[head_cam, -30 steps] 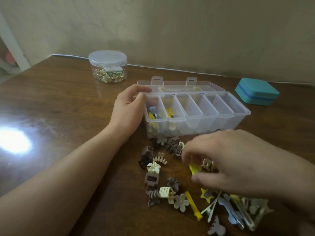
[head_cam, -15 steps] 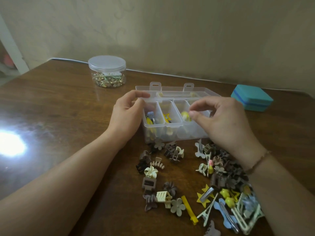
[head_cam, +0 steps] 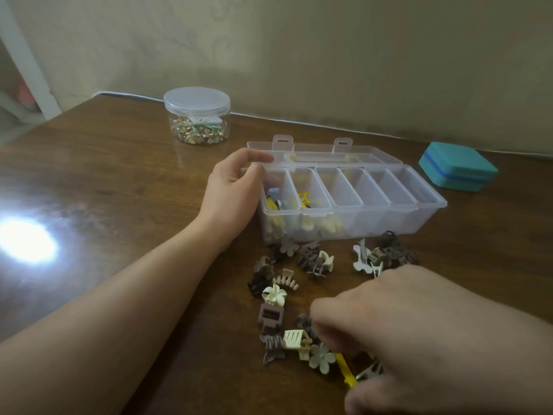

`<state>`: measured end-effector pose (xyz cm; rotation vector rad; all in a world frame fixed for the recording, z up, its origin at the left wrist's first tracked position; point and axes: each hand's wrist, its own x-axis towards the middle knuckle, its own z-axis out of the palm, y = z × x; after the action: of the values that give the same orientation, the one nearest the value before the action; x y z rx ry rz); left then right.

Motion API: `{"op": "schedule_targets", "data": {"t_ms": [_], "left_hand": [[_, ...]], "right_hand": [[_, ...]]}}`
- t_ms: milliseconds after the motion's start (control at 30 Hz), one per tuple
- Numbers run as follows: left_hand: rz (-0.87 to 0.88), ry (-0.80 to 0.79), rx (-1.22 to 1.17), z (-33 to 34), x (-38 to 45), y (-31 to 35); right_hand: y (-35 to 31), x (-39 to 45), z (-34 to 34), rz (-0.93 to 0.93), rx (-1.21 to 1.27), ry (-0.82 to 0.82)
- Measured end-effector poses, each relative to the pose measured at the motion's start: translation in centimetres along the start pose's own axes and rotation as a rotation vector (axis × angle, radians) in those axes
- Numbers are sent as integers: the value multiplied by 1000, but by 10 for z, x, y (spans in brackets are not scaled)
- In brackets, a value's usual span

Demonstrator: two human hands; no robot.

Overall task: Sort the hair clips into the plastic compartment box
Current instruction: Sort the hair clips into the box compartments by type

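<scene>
1. Since half a second earlier, your right hand (head_cam: 419, 330) had left the compartment box (head_cam: 425, 205) and dropped to the loose hair clips (head_cam: 314, 262) on the desk (head_cam: 104, 181); your left hand (head_cam: 232, 194) had stayed at the box.
2. Your left hand gripped the box's left end, thumb and fingers curled round its rim corner.
3. Your right hand was blurred, its fingers bent down over the clips near a yellow bar clip (head_cam: 344, 369); whether it held anything cannot be told.
4. The clear box stood open, lid folded back, with clips in the three leftmost compartments, among them a yellow star clip (head_cam: 303, 196) in the second.
5. Unsorted clips lay just in front of the box: a cream flower clip (head_cam: 273, 294), a brown square claw clip (head_cam: 270, 317) and a pale green flower clip (head_cam: 321, 357).
6. A lidded round jar (head_cam: 197, 115) stood behind at the left, and a teal case (head_cam: 457, 166) lay at the right.
</scene>
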<state>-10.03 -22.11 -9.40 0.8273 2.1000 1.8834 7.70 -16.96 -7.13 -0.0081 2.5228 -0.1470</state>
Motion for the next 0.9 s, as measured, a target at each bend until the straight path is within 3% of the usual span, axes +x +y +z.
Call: {"op": "schedule_targets", "data": {"t_ms": [100, 267, 367, 467, 533, 567, 733, 800, 900], "left_hand": [[0, 2, -8, 0, 0, 0], [6, -4, -5, -1, 1, 0], [5, -10, -2, -1, 1, -1], [-4, -11, -9, 0, 0, 0], [-2, -9, -7, 0, -1, 1], [-1, -4, -3, 0, -1, 1], [-11, -10, 4, 0, -2, 2], [-3, -8, 11, 0, -3, 3], [5, -6, 17, 1, -3, 4]], "right_hand": [[3, -51, -21, -16, -53, 248], [15, -49, -20, -51, -62, 405], [29, -63, -35, 23, 158, 530], [44, -54, -39, 34, 449, 894], [53, -40, -38, 111, 448, 1110], [56, -32, -37, 149, 421, 1143], [62, -29, -33, 121, 356, 1106], [54, -44, -34, 49, 334, 1008], [41, -65, -37, -10, 190, 485]]}}
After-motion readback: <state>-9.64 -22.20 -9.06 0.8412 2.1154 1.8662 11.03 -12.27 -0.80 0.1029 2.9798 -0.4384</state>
